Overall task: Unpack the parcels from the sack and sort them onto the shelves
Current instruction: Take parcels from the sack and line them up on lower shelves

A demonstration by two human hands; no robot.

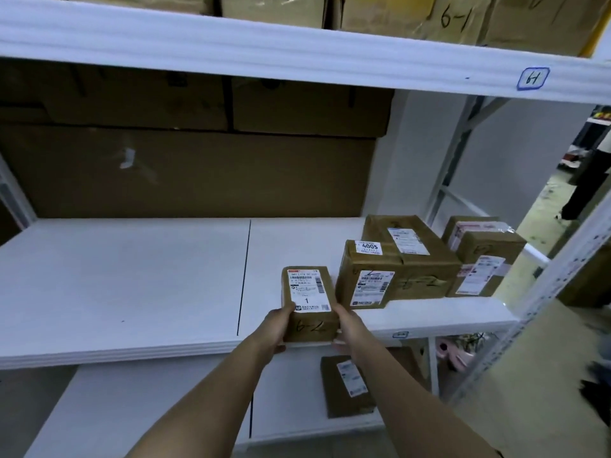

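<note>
A small brown parcel (309,302) with a white label and "6-2" written on its near face sits at the front of the middle white shelf (132,285). My left hand (277,327) grips its left side and my right hand (348,325) grips its right side. Just to its right stand three more brown parcels: one marked 4005 (365,276), a bigger one (413,256) behind it, and one (479,262) at the far right. The sack is out of view.
Large cardboard boxes (191,166) fill the back of the middle shelf. The upper shelf (297,57), tagged 6-1, carries more boxes. A flat parcel (347,386) lies on the lower shelf. A white upright (545,285) stands at the right, with an aisle behind it.
</note>
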